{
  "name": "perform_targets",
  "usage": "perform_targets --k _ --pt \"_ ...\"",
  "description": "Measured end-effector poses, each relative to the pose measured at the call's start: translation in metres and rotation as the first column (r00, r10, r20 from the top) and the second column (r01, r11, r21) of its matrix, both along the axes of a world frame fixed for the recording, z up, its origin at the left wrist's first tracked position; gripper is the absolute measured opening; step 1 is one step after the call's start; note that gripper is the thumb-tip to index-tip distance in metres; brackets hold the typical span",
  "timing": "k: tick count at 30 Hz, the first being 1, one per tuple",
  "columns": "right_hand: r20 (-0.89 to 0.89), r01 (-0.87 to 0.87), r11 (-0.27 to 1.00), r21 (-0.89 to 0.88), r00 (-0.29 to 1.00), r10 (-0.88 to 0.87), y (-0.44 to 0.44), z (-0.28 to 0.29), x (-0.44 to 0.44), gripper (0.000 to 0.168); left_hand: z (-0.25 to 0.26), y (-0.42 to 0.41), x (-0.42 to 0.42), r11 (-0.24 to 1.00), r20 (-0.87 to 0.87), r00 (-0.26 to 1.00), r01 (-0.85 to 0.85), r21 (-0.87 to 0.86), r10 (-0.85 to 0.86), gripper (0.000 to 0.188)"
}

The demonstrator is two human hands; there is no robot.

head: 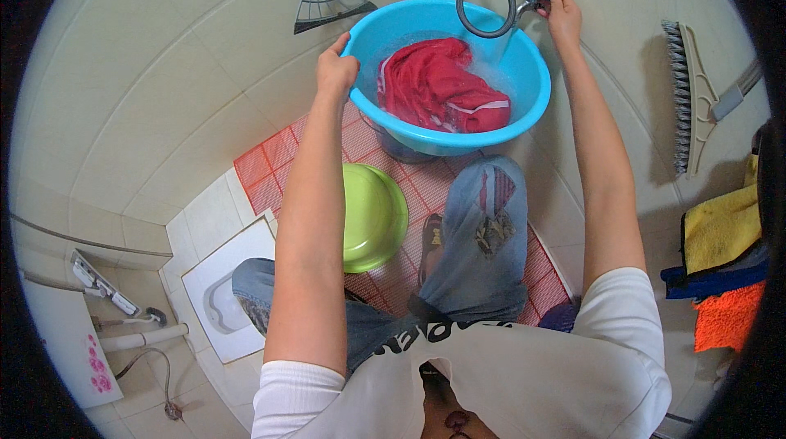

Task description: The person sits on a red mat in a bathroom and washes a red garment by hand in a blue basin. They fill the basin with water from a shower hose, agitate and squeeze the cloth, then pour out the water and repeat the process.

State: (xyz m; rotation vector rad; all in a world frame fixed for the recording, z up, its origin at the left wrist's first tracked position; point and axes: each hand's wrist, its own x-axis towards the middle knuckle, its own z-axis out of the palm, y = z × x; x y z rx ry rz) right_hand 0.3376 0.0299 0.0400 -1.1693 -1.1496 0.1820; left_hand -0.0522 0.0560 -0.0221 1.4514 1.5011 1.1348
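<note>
A blue plastic basin (451, 143) stands before me on a darker bucket-like support (402, 147). Soaking in its sudsy water is a red garment (430, 83) with white trim. My left hand (338, 69) grips the basin's left rim, thumb toward the inside. Beyond the right side of the basin, my right hand (562, 16) has its fingers closed on a chrome tap (528, 3) by the wall. What looks like a stream of water falls below the tap into the basin. A looped grey hose (465, 6) hangs over the far rim.
An upturned green basin (374, 218) rests on the red mat (270, 162) beside my leg. A squat toilet (227, 298) is at left. A broom (331, 3) leans behind; a brush (691, 101) and cloths (721, 233) hang on the right wall.
</note>
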Motion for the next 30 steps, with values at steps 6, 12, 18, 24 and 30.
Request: perform_targets --k 6,12,18,24,30 --pt "-0.002 0.03 0.999 0.023 1.0 -0.03 0.0 0.0 -0.004 0.026 -0.006 0.005 -0.002 1.0 0.011 1.0 -0.007 0.017 0.007 0.063" --pt "-0.02 0.053 0.998 0.037 0.998 -0.052 -0.002 0.0 -0.009 0.026 -0.004 0.002 -0.001 1.0 0.042 0.999 0.02 0.007 -0.02 0.065" --pt "-0.029 0.095 0.994 0.052 0.995 -0.093 0.002 -0.003 -0.01 0.024 -0.003 0.001 -0.001 1.0 0.058 0.998 0.017 -0.002 -0.017 0.066" --pt "0.002 0.141 0.986 0.083 0.99 -0.142 0.007 -0.006 -0.009 0.023 -0.006 0.003 -0.002 1.0 0.055 0.998 0.02 0.019 -0.021 0.065" --pt "0.042 0.24 0.967 0.09 0.969 -0.244 0.008 -0.008 -0.014 0.023 -0.003 0.002 -0.003 1.0 0.003 1.0 0.012 0.022 -0.012 0.066"
